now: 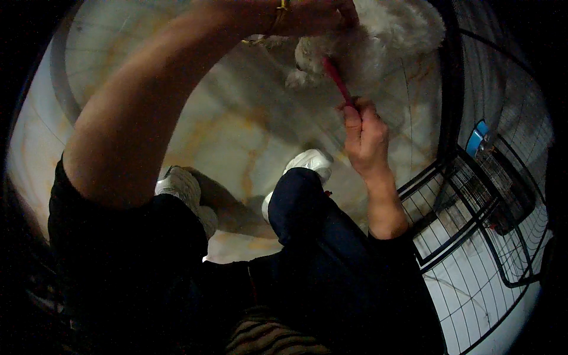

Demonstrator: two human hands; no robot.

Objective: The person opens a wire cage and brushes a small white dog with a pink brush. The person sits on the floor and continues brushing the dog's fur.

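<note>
A white, fluffy dog (408,26) is on the floor at the top of the view, partly cut off by the upper edge. My left hand (313,16) reaches across to it from the left, its fingers curled against the coat; their tips are dark and partly hidden. In my right hand (367,139), closed around the handle, is a slim pinkish-red grooming tool (337,80). Its far end meets the dog's fur, so I cannot tell whether it is a comb or a brush.
Black wire pen panels (449,207) stand close on my right, with a blue object (477,138) fixed to the mesh. My white shoes (310,163) rest on the marbled tile floor (236,130).
</note>
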